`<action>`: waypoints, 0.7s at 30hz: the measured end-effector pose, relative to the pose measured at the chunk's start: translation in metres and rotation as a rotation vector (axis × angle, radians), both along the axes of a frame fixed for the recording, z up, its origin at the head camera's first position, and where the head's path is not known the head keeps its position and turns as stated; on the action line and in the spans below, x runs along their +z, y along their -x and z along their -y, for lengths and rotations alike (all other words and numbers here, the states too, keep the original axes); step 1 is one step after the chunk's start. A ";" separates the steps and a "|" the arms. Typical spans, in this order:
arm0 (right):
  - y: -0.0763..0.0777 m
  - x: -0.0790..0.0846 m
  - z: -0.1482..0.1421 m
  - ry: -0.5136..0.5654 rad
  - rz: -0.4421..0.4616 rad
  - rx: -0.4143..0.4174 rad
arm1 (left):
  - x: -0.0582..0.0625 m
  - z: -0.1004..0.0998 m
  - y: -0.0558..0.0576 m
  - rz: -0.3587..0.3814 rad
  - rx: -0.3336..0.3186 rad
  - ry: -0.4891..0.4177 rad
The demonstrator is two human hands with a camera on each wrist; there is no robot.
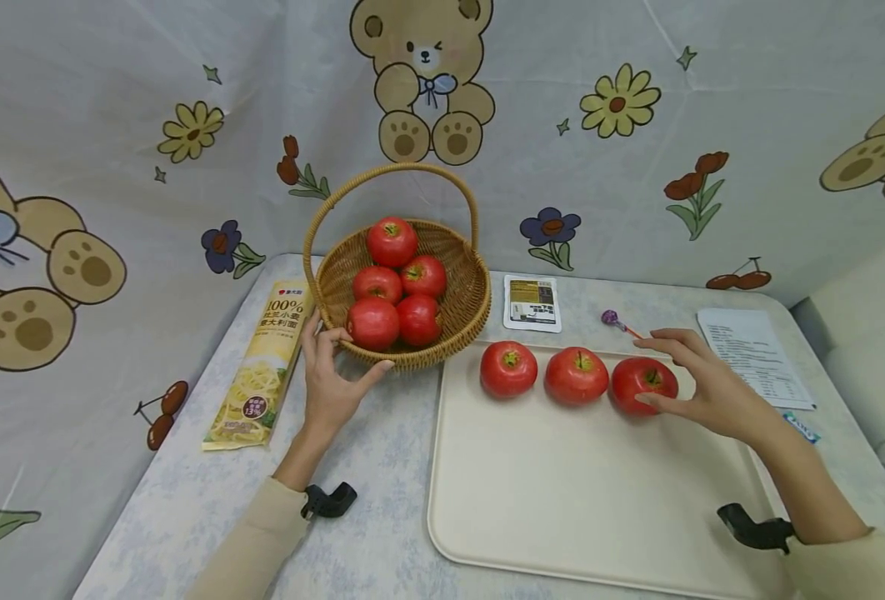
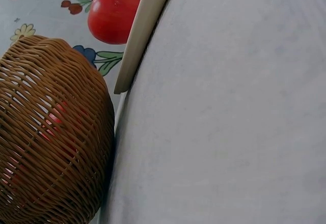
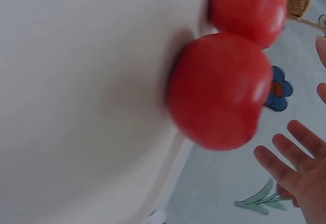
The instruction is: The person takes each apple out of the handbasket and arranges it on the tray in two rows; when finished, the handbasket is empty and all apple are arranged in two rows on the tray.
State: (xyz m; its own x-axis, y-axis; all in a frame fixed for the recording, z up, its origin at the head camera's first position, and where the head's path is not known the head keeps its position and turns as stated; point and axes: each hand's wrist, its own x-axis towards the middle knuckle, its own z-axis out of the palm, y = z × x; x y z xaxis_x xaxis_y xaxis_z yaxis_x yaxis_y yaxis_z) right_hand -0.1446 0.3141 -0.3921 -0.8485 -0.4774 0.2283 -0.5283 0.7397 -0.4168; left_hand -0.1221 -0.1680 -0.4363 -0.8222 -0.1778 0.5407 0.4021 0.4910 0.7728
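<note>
A wicker basket [image 1: 453, 333] with several red apples [image 1: 392, 242] stands at the back left, its handle arched above it. My left hand [image 1: 333, 379] holds the basket's front-left rim, the index fingertip by an apple and the thumb along the outside. It is out of sight in the left wrist view, where the basket's woven side [image 2: 61, 132] shows. Three red apples sit in a row along the tray's back edge. Around the rightmost apple [image 1: 643, 385] my right hand [image 1: 701, 385] is spread; the right wrist view shows its fingers [image 3: 285, 168] apart from the apple [image 3: 221, 91].
The cream tray [image 1: 562, 492] covers the table's front right. A yellow pasta packet [image 1: 258, 367] lies left of the basket. Behind the tray are a small flat packet [image 1: 532, 303] and a lollipop [image 1: 611, 318]. A printed paper [image 1: 757, 354] lies at right, near a small blue-white wrapper [image 1: 801, 427].
</note>
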 end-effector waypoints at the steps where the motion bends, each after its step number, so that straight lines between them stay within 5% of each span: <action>1: 0.000 0.004 0.004 -0.004 -0.007 0.000 | 0.000 0.000 0.000 0.000 0.000 0.003; 14: 0.028 0.059 0.095 0.020 0.053 0.137 | 0.000 0.001 0.001 -0.013 -0.001 0.011; 21: 0.048 0.073 0.161 0.053 0.054 0.319 | 0.001 0.001 0.001 -0.003 -0.001 0.011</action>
State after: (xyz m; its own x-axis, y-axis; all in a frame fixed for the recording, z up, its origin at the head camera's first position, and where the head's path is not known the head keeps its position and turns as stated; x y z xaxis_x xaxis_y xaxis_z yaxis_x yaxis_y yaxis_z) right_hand -0.1923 0.1530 -0.3186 -0.6695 -0.7099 0.2187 -0.7060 0.5166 -0.4844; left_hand -0.1228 -0.1694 -0.4356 -0.8205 -0.1710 0.5454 0.4051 0.4991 0.7660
